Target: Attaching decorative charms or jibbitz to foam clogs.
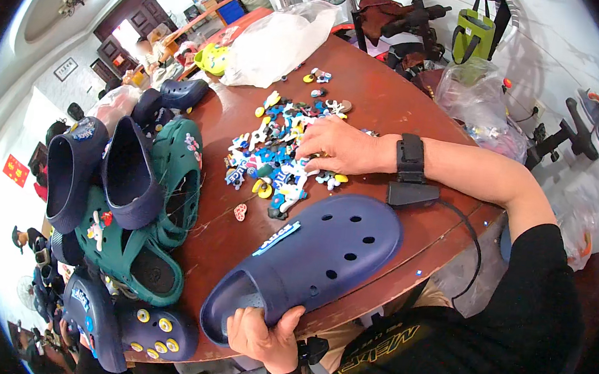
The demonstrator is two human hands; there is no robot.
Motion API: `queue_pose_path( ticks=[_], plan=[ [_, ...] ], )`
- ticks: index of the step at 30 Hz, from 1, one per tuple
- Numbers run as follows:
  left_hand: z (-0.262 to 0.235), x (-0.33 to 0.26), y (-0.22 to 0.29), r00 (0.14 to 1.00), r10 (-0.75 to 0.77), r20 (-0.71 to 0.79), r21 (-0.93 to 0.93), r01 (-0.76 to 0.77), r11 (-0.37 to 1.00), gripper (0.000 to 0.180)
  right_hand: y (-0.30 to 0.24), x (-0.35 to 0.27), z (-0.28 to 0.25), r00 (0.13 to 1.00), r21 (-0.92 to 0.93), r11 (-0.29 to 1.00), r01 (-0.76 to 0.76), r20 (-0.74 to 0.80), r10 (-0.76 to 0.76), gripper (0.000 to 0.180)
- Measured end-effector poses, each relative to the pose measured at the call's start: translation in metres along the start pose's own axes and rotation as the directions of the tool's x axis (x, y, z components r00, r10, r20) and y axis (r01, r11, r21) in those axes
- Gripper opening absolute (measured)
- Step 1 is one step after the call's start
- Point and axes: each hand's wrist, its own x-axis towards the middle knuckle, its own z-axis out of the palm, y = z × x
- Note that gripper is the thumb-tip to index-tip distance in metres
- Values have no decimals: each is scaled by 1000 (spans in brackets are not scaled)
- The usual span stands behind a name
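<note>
My left hand (pixel 263 335) grips the heel of a dark blue clog (pixel 323 239), with the thumb on its side and the fingers wrapped at the back rim. The clog lies on the near part of the table, and its rounded toe with several round holes points away to the right. A blue-and-white letter charm (pixel 278 238) sits on the clog's far side. Over a heap of colourful shoe charms (pixel 267 152) rests my right hand (pixel 336 145), its fingers bent and apart among the pieces. Their tips are partly hidden by the heap.
Dark blue clogs (pixel 133 172) and green clogs (pixel 176 169) are stacked at the left; some carry charms. One heart-shaped charm (pixel 240 212) lies apart from the heap. A white plastic bag (pixel 280 46) and a lime-green clog (pixel 212 59) stand at the far end of the reddish-brown table (pixel 393 95).
</note>
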Motion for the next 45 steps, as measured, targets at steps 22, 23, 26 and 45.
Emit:
queue_pose_path(
  ticks=[22,23,26,45],
  plan=[
    [2,4,1,1000,-9,-12,6,9,1000,63,-20,-14,-49,952,458,858,-235,-69,298,22],
    [2,5,2,1000,-16,-10,13,16,1000,63,-23,-15,-54,953,463,850,-249,-41,302,23],
    [1,9,6,998,-55,-6,32,55,998,61,-41,-20,-67,970,442,870,-218,-2,244,24],
    [0,26,24,972,-218,88,69,212,975,49,-113,-45,-35,794,-73,804,591,-124,-595,29]
  ],
)
